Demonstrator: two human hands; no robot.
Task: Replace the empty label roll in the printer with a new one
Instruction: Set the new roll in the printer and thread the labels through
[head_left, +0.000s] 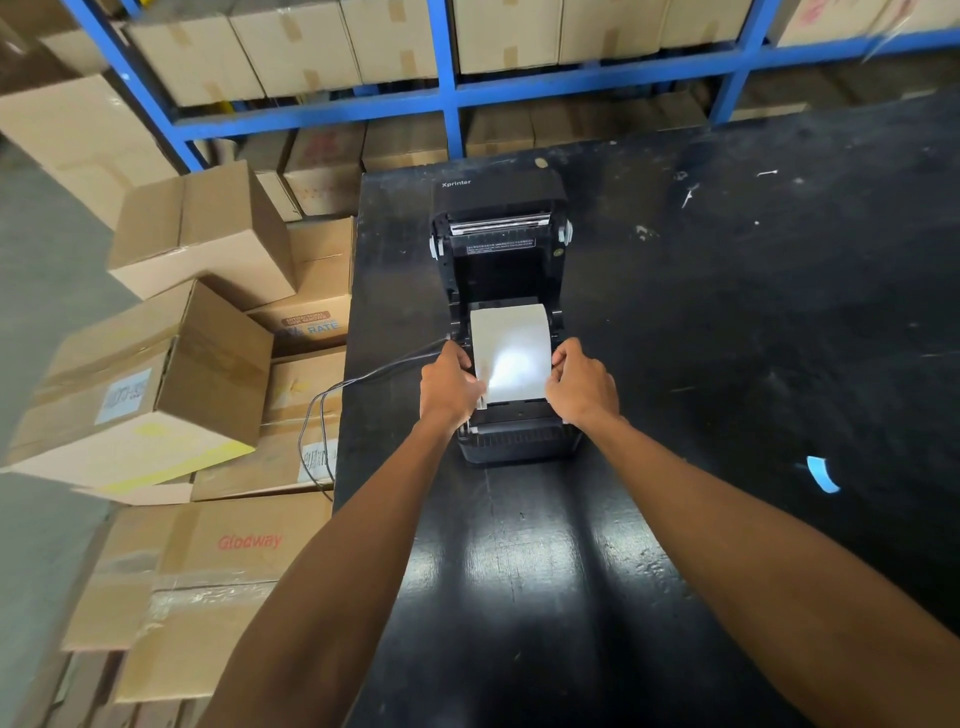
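A black label printer (501, 208) stands on the black table (727, 312) with its lid swung up and back. A white label roll (511, 343) lies in the open bay, its paper drawn toward me over the front. My left hand (449, 384) pinches the paper's left edge. My right hand (582, 387) pinches the right edge. Both hands sit just above the printer's front lip (519, 444). The roll's core is hidden under the paper.
Two thin cables (332, 400) run from the printer's left side over the table edge. Cardboard boxes (171, 374) are stacked left of the table. Blue shelving (452, 88) with more boxes stands behind. A blue tape scrap (823, 473) lies on the table at right.
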